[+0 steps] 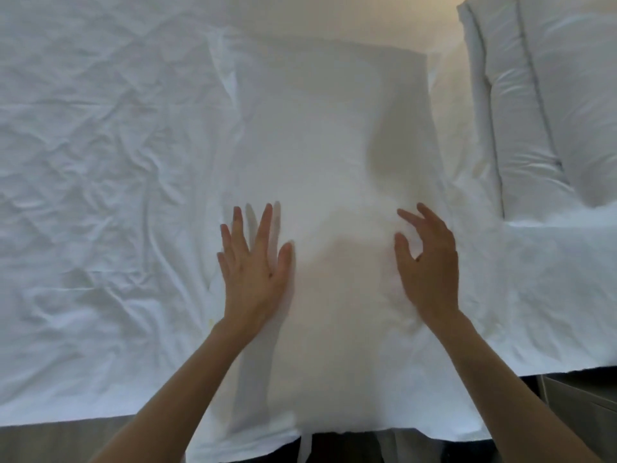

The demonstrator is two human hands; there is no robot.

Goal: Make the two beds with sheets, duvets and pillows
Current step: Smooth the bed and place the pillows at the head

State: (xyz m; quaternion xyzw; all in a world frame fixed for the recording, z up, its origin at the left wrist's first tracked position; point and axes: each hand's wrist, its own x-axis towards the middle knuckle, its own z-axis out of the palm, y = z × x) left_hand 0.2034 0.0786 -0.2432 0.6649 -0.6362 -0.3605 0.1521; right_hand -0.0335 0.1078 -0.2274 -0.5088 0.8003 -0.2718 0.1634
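Head view, left hand [255,272] flat on blurred pillow [334,145]

Dim, cool light, soft shadows on the pillow [327,162] (whole view slightly blurred).

Floor [50,442]: grey-brown planks, lower left | wall [445,18]: warm beige glow, top | grey cabinet [581,402]: lower right

A bedroom: a bed [100,162] under a creased white sheet, with plump pillows [551,111] stacked beside it.
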